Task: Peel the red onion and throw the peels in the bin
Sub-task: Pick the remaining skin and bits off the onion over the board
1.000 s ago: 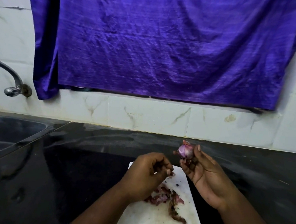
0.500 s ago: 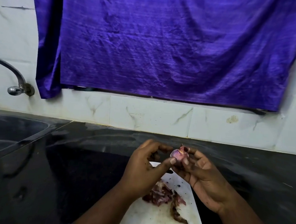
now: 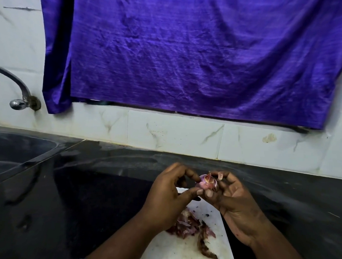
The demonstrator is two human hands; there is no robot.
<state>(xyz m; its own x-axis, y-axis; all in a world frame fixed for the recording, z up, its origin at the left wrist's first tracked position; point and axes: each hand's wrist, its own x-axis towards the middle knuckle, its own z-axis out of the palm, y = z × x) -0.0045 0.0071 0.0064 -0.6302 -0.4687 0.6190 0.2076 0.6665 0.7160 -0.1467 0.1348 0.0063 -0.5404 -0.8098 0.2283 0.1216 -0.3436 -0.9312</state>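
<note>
Pink-purple and small, one onion (image 3: 206,182) is up in the air between two hands, above the far end of one white board (image 3: 178,256). Left hand (image 3: 168,197) pinches it, thumb and forefinger curled onto its near side. Right hand (image 3: 235,201) cradles it, fingers (image 3: 233,181) curled round, and a dry flake of skin lifts at the top. One heap of peels (image 3: 188,225) lies on the board, trailing towards its right edge. Dark tabletop (image 3: 82,184) stretches bare leftward to one sink (image 3: 14,149).

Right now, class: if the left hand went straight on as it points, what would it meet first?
The red onion: fingertips of the left hand seem to pinch it, and the right hand grips it from beyond.
</note>
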